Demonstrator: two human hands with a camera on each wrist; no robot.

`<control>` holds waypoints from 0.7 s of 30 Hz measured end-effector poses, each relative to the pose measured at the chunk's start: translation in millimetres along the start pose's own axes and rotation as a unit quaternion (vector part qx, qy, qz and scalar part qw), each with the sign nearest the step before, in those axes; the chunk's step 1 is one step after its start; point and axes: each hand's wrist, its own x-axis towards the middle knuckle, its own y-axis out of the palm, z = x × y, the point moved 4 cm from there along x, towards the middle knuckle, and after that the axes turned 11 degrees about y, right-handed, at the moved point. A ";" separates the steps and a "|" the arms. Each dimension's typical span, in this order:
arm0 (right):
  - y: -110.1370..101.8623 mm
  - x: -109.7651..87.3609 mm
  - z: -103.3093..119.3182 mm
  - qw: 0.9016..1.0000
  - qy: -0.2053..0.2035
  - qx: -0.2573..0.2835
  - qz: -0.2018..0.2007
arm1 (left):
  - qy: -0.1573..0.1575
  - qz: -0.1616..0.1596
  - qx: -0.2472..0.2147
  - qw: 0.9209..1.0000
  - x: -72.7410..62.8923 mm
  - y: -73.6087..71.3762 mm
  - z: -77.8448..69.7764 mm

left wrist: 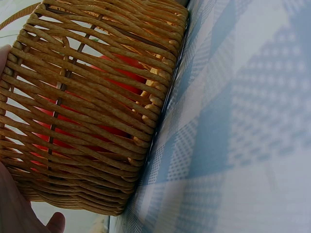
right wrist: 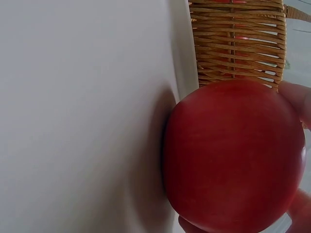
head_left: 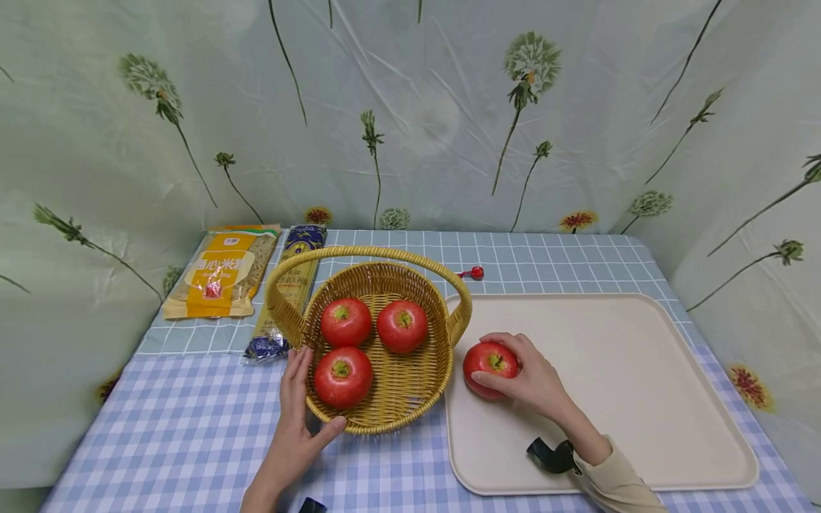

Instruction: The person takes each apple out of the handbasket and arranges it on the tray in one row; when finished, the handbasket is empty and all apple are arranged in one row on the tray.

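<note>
In the head view, my right hand (head_left: 535,374) grips a red apple (head_left: 489,362) near the left edge of a beige tray (head_left: 616,385). Close up, the apple (right wrist: 233,155) is right at the tray surface; whether it touches cannot be told. Left of the tray stands a round woven basket (head_left: 400,399) with a tall handle. Three apples lie inside it, among them one at the front left (head_left: 343,377). My left hand (head_left: 291,434) rests against the basket's front left rim, fingers extended and thumb spread. Seen from its wrist, the basket's wall (left wrist: 92,97) shows red between the strands.
A yellow bag of dried food (head_left: 221,274) and a blue and gold spaghetti packet (head_left: 288,299) lie behind and left of the basket. A small red object (head_left: 474,273) lies behind the tray. Checked cloth (head_left: 179,427) covers the table, and a patterned curtain (head_left: 423,128) hangs behind.
</note>
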 end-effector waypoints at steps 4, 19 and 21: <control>1.0 -2.4 0.0 1.000 0.003 0.009 0.005 | 0.000 0.000 -0.001 1.000 0.0 0.2 0.5; 7.7 -7.9 -2.4 0.998 -0.010 0.054 0.022 | -0.015 0.003 0.006 1.000 -0.7 0.4 0.7; 7.7 -7.9 -2.2 0.998 -0.016 0.057 0.020 | -0.016 0.006 0.008 1.000 -0.5 0.2 0.3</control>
